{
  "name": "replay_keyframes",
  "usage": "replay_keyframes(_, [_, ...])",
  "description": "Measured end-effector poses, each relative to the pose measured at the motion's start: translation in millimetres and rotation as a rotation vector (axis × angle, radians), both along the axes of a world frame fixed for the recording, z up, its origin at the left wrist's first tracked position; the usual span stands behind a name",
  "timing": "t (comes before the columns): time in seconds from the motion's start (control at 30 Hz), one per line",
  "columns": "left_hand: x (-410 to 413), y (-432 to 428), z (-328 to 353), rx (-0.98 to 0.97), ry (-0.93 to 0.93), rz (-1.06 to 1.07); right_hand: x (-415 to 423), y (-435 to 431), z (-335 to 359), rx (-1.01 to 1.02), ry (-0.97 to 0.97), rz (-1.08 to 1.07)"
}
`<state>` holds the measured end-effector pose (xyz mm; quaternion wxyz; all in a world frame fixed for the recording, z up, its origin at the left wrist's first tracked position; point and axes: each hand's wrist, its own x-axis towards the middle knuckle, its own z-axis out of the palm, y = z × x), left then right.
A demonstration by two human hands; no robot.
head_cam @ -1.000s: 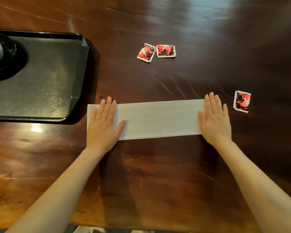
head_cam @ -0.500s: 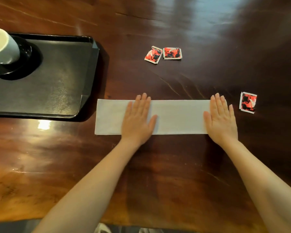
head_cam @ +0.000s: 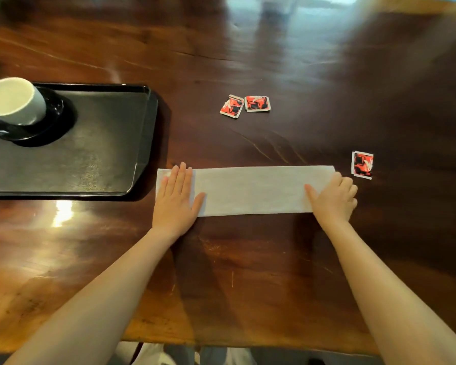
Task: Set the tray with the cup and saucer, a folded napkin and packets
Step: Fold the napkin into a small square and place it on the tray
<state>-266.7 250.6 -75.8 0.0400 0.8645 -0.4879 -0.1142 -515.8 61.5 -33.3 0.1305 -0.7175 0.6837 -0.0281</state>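
A dark polished wooden table [head_cam: 274,259] was recorded filling the view, with a black tray [head_cam: 111,159] set at the left. On the tray's far left corner a black saucer [head_cam: 55,127] was noted, carrying a white cup [head_cam: 13,101] that was seen tilted toward the camera by the wide lens. On the bare wood just right of the tray a white napkin [head_cam: 250,191] was laid out as a long flat strip, not on the tray. The left hand [head_cam: 175,198] was pressed flat and spread on the strip's left end; the right hand [head_cam: 333,197] was curled at the right end, fingers bent over the edge, apparently pinching that end, though the grip itself could not be made out. Two red packets [head_cam: 244,105] were seen touching each other further back on the table, and a third packet [head_cam: 362,165] lay just beside the right hand. The step in hand was judged to be a crosswise fold of the strip. It would be done well if the left end were kept pinned, the right end carried over and matched edge to edge, and the crease then pressed from the middle outward, so that no skew or slip on the glossy surface is allowed.
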Motion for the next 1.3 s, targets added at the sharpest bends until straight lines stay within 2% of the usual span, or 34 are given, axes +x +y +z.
replay_keyframes(0.07, [1.4,-0.9,1.1,0.016,0.023,-0.001,0.5,-11.9,5.9,0.154,-0.124,-0.205])
replay_keyframes(0.17, [2.6,-3.4,4.8,0.036,0.045,-0.008,-7.9,-30.3,26.9,0.405,-0.445,-0.555])
replay_keyframes(0.23, [4.5,-7.3,10.3,0.076,0.053,-0.006,-12.9,-34.1,42.4,0.573,-0.649,-0.639])
replay_keyframes(0.27, [5.4,-10.3,14.9,0.105,0.058,-0.002,-12.5,-32.7,51.8,0.650,-0.685,-0.626])
replay_keyframes(0.3, [5.5,-13.7,21.1,0.131,0.069,0.001,-10.8,-30.8,61.2,0.690,-0.669,-0.583])
replay_keyframes(0.37, [2.5,-23.3,39.9,0.121,0.162,0.007,-4.5,-32.1,79.6,0.649,-0.602,-0.463])
replay_keyframes(0.5, [-7.4,-59.4,116.7,-0.090,0.610,-0.050,26.3,-35.3,144.0,0.516,-0.479,-0.075])
replay_keyframes(0.63, [-1.6,-101.3,213.8,-0.335,0.962,-0.114,67.3,-29.6,227.1,0.410,-0.423,0.305])
replay_keyframes(0.77, [28.6,-118.0,288.1,-0.436,1.102,-0.232,101.6,-18.3,303.7,0.313,-0.399,0.570])
replay_keyframes(0.9, [60.0,-119.8,340.2,-0.473,0.987,-0.307,124.6,-15.5,359.6,0.275,-0.360,0.681])
replay_keyframes(1.03, [75.9,-126.9,375.8,-0.472,0.930,-0.372,138.1,-26.8,395.5,0.223,-0.357,0.653])
replay_keyframes(1.23, [78.4,-154.5,402.8,-0.589,0.628,-0.361,151.8,-43.9,407.8,0.078,-0.293,0.605])
replay_keyframes(1.3, [81.5,-158.9,403.6,-0.634,0.599,-0.341,152.9,-45.9,407.7,-0.033,-0.270,0.629])
